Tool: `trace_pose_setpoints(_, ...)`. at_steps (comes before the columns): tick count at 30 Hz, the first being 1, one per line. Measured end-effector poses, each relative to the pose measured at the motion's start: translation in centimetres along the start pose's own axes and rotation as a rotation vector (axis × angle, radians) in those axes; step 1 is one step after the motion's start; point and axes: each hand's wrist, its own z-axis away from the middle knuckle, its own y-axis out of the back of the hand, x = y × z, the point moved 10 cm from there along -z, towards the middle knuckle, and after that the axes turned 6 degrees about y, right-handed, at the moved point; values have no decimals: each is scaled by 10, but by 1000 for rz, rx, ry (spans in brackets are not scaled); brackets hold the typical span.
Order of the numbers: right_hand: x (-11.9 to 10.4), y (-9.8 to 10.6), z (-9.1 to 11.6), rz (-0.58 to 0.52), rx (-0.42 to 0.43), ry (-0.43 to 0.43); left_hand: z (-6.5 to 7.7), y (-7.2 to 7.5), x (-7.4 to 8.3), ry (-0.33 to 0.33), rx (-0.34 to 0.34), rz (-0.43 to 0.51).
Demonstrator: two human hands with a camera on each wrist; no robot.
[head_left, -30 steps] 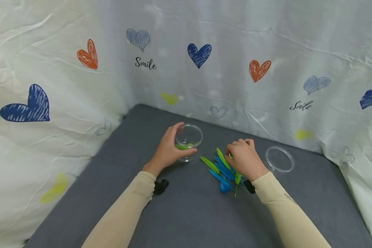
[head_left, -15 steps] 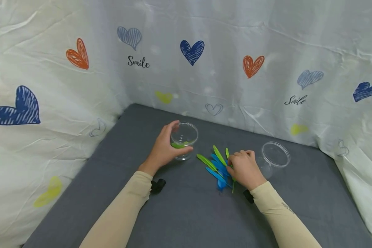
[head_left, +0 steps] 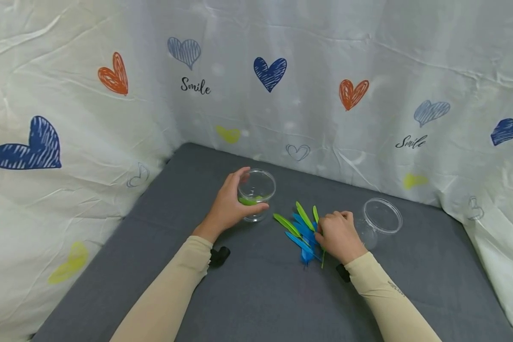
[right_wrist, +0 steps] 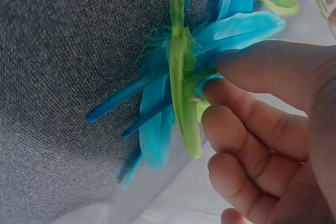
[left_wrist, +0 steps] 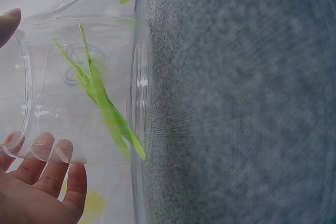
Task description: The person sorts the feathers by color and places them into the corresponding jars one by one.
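My left hand point(head_left: 228, 206) grips a clear plastic jar point(head_left: 258, 183) that stands upright on the table, thumb in front and fingers behind. Inside the jar, green feathers point(left_wrist: 102, 98) lie crossed and slanted, visible through its wall in the left wrist view. To the right is a loose pile of blue feathers point(head_left: 299, 241) and green feathers point(head_left: 305, 216). At the pile's right side, my right hand point(head_left: 339, 235) pinches the thin quill of a green feather point(right_wrist: 202, 75) between thumb and index finger. Much of that feather is hidden by the hand and the other feathers.
Just right of my right hand is a second clear round container point(head_left: 382, 216), its rim facing up. A grey cloth covers the table point(head_left: 273, 294). A white curtain point(head_left: 308, 104) printed with hearts hangs along the back and left edges.
My right hand has moved down toward the near right side of the feather pile and stays low there. The left hand keeps its grip on the jar. The head view has shifted slightly.
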Motion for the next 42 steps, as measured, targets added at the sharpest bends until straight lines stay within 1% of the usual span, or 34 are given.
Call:
trace_pose_setpoints(6,1,-4,-1,13,-13,-4,0,-1,-1,6,-2,5)
trace_pose_setpoints(11,-1,3,-2,9,10,5,0,0,-1,7,-7,8)
trace_pose_setpoints(16,-5,20,-2,8,71,31,-1,0,1,11,-11,12)
trace_pose_setpoints(22,-13,42,-5,15,117,81,0,0,2,13,-11,15)
trace_pose_setpoints(33,-19,77,-18,42,139,105,2,1,1,6,-15,12)
trace_pose_setpoints(38,-23,93,-28,64,145,125,2,1,1,3,-15,14)
trace_pose_setpoints(42,-32,108,-39,77,165,161,2,0,1,7,-17,15)
